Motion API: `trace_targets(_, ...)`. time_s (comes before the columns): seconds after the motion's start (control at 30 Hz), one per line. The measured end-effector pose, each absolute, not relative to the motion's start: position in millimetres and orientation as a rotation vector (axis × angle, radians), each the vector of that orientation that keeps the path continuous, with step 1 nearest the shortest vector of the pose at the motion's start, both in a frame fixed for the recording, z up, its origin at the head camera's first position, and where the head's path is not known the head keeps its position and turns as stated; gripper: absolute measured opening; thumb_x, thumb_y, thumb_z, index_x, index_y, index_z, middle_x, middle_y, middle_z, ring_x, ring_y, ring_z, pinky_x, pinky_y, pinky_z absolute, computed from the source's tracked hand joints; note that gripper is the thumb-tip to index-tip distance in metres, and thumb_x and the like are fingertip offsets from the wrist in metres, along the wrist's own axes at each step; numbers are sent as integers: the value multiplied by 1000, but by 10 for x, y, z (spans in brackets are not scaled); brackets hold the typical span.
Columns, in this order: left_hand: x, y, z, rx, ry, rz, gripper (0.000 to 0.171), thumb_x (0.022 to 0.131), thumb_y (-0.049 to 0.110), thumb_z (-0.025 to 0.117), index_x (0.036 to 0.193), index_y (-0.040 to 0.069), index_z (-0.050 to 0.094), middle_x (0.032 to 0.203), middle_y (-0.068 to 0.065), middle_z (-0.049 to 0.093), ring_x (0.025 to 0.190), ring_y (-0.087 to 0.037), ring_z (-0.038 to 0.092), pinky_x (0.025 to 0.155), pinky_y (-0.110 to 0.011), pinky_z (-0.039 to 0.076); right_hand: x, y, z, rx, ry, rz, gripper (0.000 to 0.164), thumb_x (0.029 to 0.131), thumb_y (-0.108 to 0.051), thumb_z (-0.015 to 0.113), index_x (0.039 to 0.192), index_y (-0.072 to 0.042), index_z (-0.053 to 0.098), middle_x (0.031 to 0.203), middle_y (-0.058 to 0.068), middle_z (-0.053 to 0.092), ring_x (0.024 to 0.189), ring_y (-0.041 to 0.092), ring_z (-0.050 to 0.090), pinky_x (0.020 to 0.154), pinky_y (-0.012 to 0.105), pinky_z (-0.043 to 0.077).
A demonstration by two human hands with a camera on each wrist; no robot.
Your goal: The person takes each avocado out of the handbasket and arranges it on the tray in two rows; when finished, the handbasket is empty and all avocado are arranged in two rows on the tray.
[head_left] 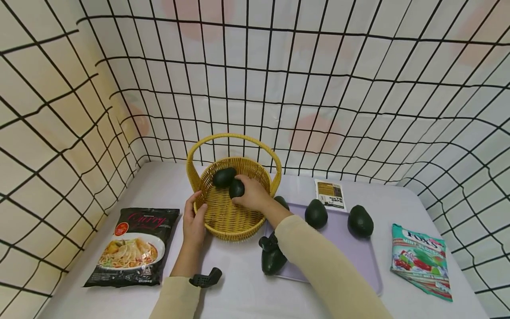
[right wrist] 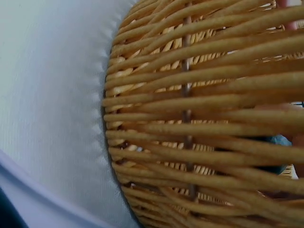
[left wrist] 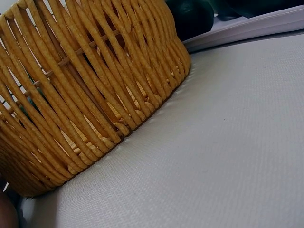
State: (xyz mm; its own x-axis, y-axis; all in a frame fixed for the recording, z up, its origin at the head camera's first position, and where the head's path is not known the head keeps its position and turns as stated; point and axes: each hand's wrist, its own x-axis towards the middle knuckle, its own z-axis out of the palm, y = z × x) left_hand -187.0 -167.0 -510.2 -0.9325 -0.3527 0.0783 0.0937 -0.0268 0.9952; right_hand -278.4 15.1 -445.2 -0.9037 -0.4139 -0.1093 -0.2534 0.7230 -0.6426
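A yellow wicker basket (head_left: 233, 226) with a tall arched handle stands near the wire grid; its woven side (left wrist: 95, 71) fills much of the left wrist view. My left hand (head_left: 194, 223) holds the basket's left rim, thumb at the rim. Reaching inside, my right hand (head_left: 251, 193) grips a dark green avocado (head_left: 237, 189). Another avocado (head_left: 224, 177) lies beside it at the back left of the basket. Through the weave (right wrist: 152, 104) in the right wrist view, parts of the held avocado (right wrist: 280, 159) show.
A lilac tray (head_left: 342, 248) right of the basket bears several avocados, including one (head_left: 316, 214) and another (head_left: 360, 221); my right arm partly covers it. A black noodle packet (head_left: 131, 248) lies left, a Fox's candy bag (head_left: 420, 261) right, a small sachet (head_left: 330, 195) behind the tray. Black wire grid (head_left: 247, 66) surrounds the table.
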Motion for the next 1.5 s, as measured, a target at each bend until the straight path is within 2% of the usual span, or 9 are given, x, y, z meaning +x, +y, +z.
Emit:
trace_targets(0.43,-1866,-1666,-5098,281,-1939,-2043,45,103,10,49,148,11,45,164,-8,35,155,-25,28,127,-49,24,-2785,179,-4473,-564,2630,-1246,77,86,-35,81,153,-28,43,157,7,46,140,32,49,110,51,48)
trace_targets(0.67,-1872,-1671,-5090,285,-1972,-2014,45,102,13,49,148,13,45,165,-8,34,156,-26,27,127,-50,24,-2754,170,-4391,-588,2620,-1275,79,87,-36,80,154,-30,40,155,10,46,139,33,49,107,52,50)
trace_targets(0.9,-1879,-1665,-5092,277,-1974,-1998,44,102,12,49,147,12,46,164,-9,34,156,-27,27,127,-51,23,-2711,136,-4221,-622,2634,-1300,78,87,-35,80,154,-30,41,155,8,46,136,32,52,104,49,53)
trace_targets(1.13,-1867,-1665,-5105,286,-1976,-2016,44,104,14,48,148,15,45,165,-6,33,156,-25,27,127,-50,24,-2579,158,-4063,-671,2596,-1342,78,86,-33,82,153,-32,41,156,7,45,135,33,53,101,48,55)
trace_targets(1.37,-1849,-1655,-5088,293,-1961,-2031,44,104,12,48,148,14,45,165,-6,33,155,-26,29,125,-51,29,-2355,272,-3919,-754,2574,-1375,78,85,-30,83,152,-30,42,151,6,48,125,30,58,94,42,58)
trace_targets(1.5,-1849,-1655,-5091,294,-1952,-2030,44,104,13,48,148,14,45,165,-7,33,155,-26,29,125,-51,28,-2224,374,-3879,-738,2547,-1396,78,85,-29,83,151,-31,43,149,5,48,125,29,58,92,40,59)
